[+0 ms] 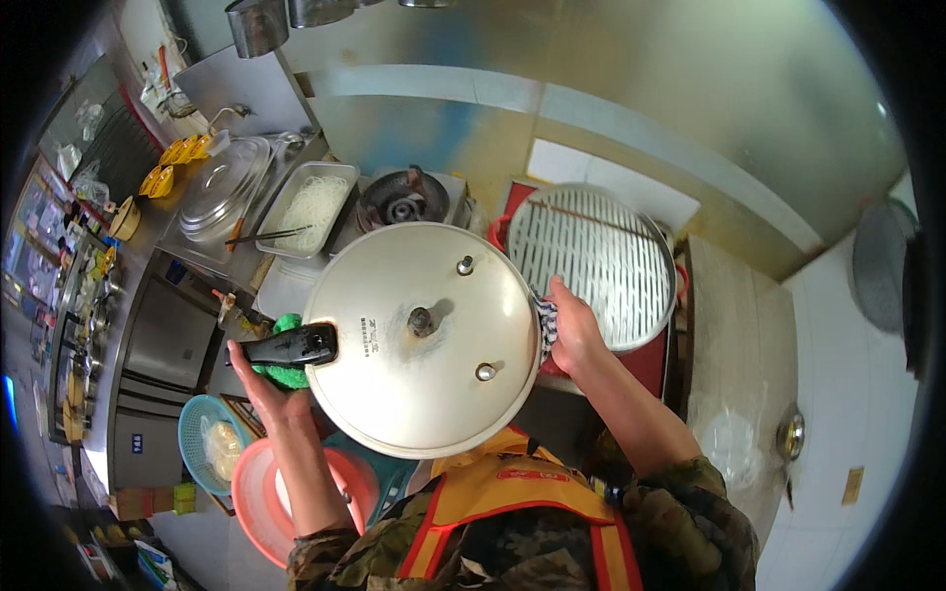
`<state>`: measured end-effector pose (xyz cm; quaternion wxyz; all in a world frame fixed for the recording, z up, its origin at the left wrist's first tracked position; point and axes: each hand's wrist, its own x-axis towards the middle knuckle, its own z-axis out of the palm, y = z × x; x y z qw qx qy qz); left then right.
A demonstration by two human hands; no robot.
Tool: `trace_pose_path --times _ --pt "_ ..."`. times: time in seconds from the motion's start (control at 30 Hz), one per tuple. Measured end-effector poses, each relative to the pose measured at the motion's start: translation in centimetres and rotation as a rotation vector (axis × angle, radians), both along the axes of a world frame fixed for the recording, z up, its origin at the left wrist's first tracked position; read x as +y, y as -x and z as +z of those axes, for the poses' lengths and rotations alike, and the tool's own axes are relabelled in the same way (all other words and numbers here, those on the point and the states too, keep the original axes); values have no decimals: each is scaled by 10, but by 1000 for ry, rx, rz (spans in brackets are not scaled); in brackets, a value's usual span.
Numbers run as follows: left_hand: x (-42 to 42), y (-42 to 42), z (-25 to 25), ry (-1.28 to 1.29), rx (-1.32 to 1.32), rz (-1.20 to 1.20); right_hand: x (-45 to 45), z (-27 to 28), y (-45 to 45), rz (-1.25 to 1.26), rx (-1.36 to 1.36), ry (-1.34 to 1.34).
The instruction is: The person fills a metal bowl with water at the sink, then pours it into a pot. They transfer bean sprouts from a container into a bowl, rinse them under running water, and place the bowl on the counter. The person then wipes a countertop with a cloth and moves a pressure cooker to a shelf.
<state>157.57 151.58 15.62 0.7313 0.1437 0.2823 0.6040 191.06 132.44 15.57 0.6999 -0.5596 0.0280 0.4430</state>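
In front of my body I hold a large aluminium pressure cooker (pixel 414 399) between both hands. Its lid carries a dark central knob (pixel 420 322), two small valves and some writing. My left hand (pixel 275 399) is at the black handle (pixel 292 346) on the left, with a green cloth (pixel 287 375) under it; most of its fingers are hidden. On the opposite side my right hand (pixel 575 325) grips the cooker's edge through a checked cloth (pixel 548 321). The lid hides whatever is beneath the cooker.
Beyond the cooker stands a gas burner (pixel 403 199). A slatted round steamer tray (pixel 584 258) sits to the right. Left of the burner are a metal tray of noodles (pixel 314 203) and a lidded pot (pixel 225 185). A pink basin (pixel 259 502) and blue basket (pixel 194 439) stand lower left.
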Motion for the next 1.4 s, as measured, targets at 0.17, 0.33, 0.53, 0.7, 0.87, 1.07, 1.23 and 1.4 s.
trace_pose_path --times 0.17,0.33,0.53,0.7,0.87,1.07,1.23,1.4 --pt "-58 37 -28 40 20 -220 -102 -35 67 -100 42 22" --pt "-99 67 -90 149 32 -472 -204 -65 154 -312 60 150" --pt "-179 78 -131 157 136 -634 -333 -123 269 -632 69 269" --pt "-237 138 -166 184 236 -817 -416 -162 366 -721 161 400" --pt "-353 166 -138 222 399 -868 -508 -190 457 -919 206 400" --pt "-408 246 -212 274 373 -1155 -595 -239 583 -1078 239 508" --pt "-469 314 -249 341 387 -1345 -651 -272 707 -1136 267 617" --pt "-507 381 -289 376 475 -1390 -696 -322 818 -1266 360 476"
